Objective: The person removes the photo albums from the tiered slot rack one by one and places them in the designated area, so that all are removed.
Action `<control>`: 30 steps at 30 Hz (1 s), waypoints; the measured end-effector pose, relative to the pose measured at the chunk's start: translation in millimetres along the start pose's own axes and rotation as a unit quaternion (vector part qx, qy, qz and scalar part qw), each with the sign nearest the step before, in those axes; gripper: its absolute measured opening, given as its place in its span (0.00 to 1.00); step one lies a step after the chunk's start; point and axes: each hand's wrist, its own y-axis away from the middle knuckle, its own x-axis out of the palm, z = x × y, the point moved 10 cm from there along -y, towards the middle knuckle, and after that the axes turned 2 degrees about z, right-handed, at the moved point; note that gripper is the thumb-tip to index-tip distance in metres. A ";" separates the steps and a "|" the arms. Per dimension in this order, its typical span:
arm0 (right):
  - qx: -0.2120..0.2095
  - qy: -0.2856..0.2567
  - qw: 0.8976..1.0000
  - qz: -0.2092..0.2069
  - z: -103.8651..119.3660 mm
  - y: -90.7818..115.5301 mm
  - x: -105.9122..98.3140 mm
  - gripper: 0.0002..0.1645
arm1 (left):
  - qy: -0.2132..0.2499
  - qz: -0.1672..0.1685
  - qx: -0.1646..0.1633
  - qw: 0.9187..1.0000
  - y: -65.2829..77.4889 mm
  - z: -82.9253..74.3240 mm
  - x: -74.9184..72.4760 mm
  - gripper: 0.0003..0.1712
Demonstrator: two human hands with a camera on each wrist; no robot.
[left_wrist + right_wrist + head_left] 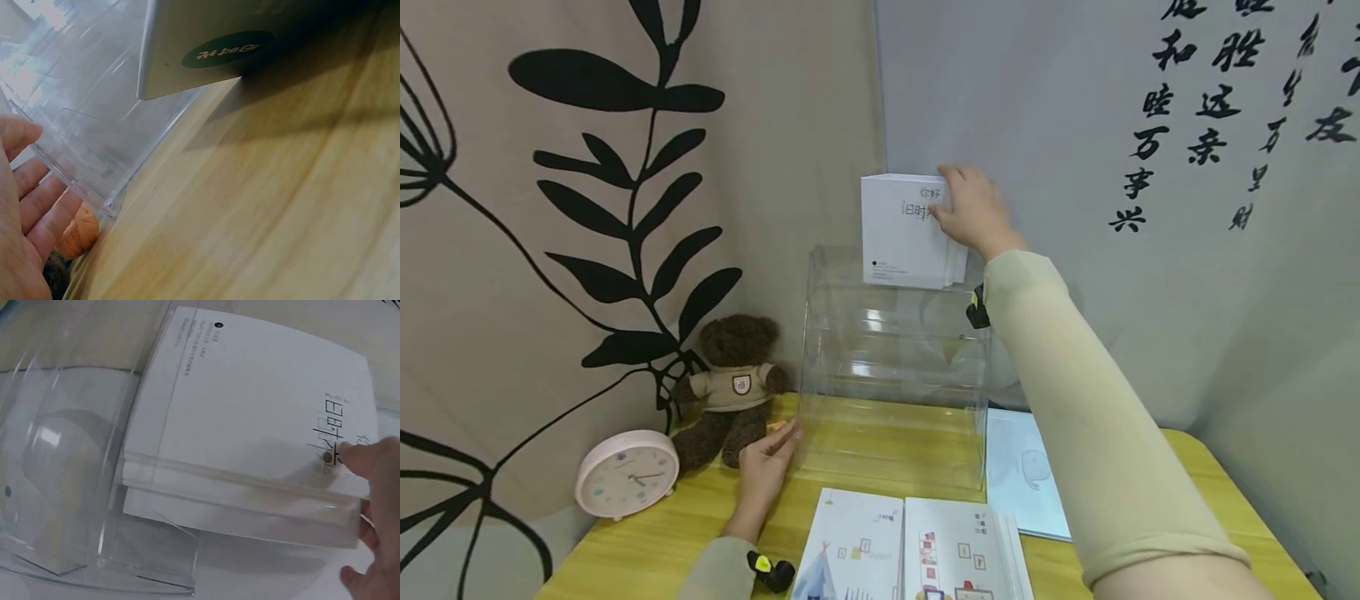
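A stack of white books (901, 237) with black Chinese lettering stands on the top tier of a clear plastic rack (891, 425). My right hand (977, 208) grips the stack at its upper right corner, the thumb on the front cover and other fingers behind the edge. In the right wrist view, the right hand (381, 506) holds the white books (250, 406) by one edge, and their layered sides show. Low on the rack's left side, my left hand (765, 471) rests its fingers against the clear panel; in the left wrist view its fingers (44, 200) look loosely extended.
Two side-by-side piles of illustrated books (853, 533) lie in front of the rack. A pale blue booklet (1018, 467) lies to its right. On the left are a brown teddy bear (737, 387) and a pink clock (628, 475). An orange ball (80, 231) sits beside the left hand.
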 end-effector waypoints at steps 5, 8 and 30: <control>-0.052 0.046 0.996 -0.052 11.9 8.8 -10.9 0.37 | 0.008 -0.002 0.007 1.000 0.1 -0.3 1.0 0.17; -0.099 0.073 0.990 -0.062 21.4 17.2 -13.5 0.36 | 0.008 -0.004 0.012 1.000 -0.5 -0.4 0.8 0.16; -0.314 0.086 0.945 -0.019 45.2 83.6 4.5 0.32 | -0.026 -0.004 -0.004 1.000 0.4 -0.7 1.3 0.18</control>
